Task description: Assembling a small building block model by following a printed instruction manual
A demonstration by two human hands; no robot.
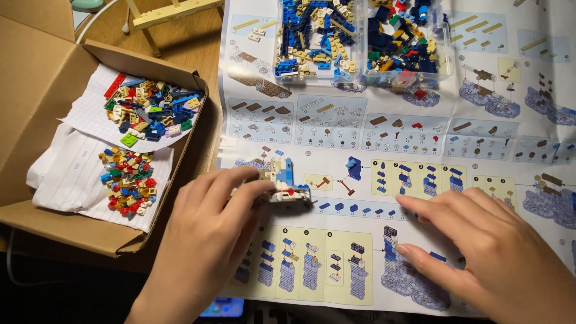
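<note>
- Left hand (204, 240) closed on a small brick assembly (287, 187), blue, tan and white, pinched between thumb and fingers at the left end of the piece.
- Small brick assembly resting on the instruction sheet (408, 150), just left of the sheet's middle, on top of printed build steps.
- Right hand (492, 252) released, palm down on the instruction sheet, fingers spread and pointing left; index fingertip (401, 201) pressed on the paper near a row of small printed blue pieces.
- Grasping nothing with the right hand; well apart from the small brick assembly.
- Instruction sheet unfolded flat over the table (198, 36), covered in pale panels with numbered steps and drawings of blue and brown models.
- At the top edge of the sheet, two clear plastic trays side by side: left tray (315, 42) full of blue, dark blue and tan bricks, right tray (408, 42) full of darker bricks mixed with red, green and tan.
- To the left of the sheet, an open cardboard box (36, 90), lined with sheets of white paper (66, 174).
- On the paper inside the box, two separate heaps: upper heap (150, 108) with blue, tan, grey, green and red bricks, lower heap (127, 181) with smaller red, yellow, blue and green pieces.
- Near the bottom edge, below the left hand, a small glowing screen (223, 307) partly hidden under the sheet.
</note>
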